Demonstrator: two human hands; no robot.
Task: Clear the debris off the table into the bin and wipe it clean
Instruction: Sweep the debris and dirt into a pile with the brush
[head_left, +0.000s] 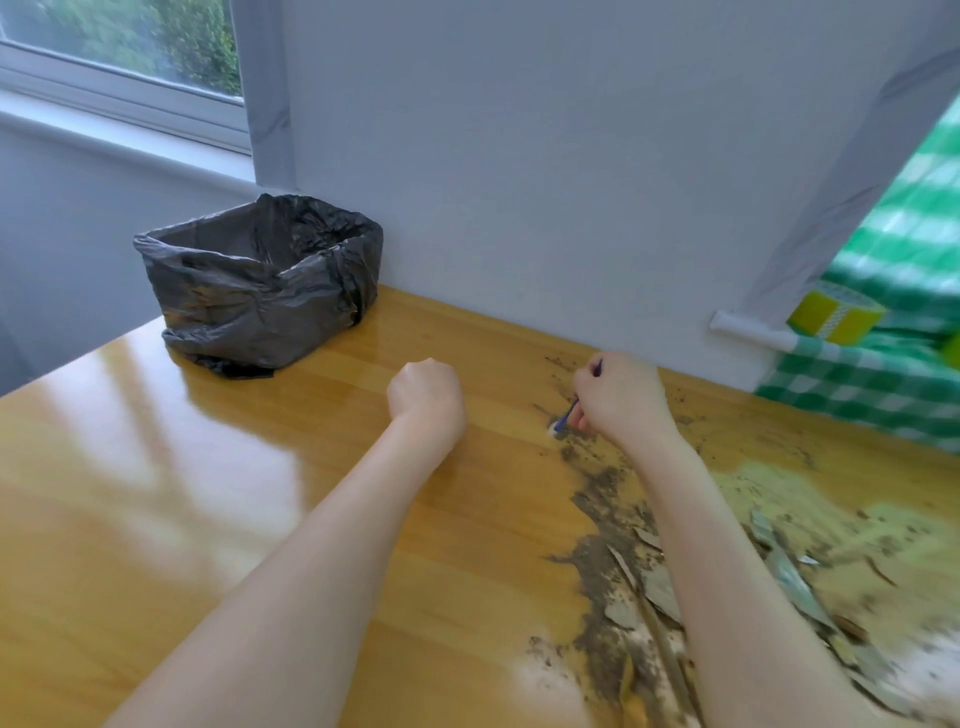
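Observation:
Dark soil and dry leaves, the debris (613, 525), lie in a ridge down the right half of the wooden table (218, 499). My right hand (621, 397) grips a small blue brush (563, 418) whose pale tip touches the far end of the soil ridge near the wall. My left hand (426, 395) is curled into a fist over bare wood left of the brush, and I cannot see anything in it. A bin lined with a black bag (260, 280) stands at the table's far left corner, its top open.
A white wall runs along the table's far edge. A green checked cloth (883, 384) covers a surface at the right, with a yellow tape roll (831, 312) on it. A window is at the upper left. The table's left half shows glossy wood.

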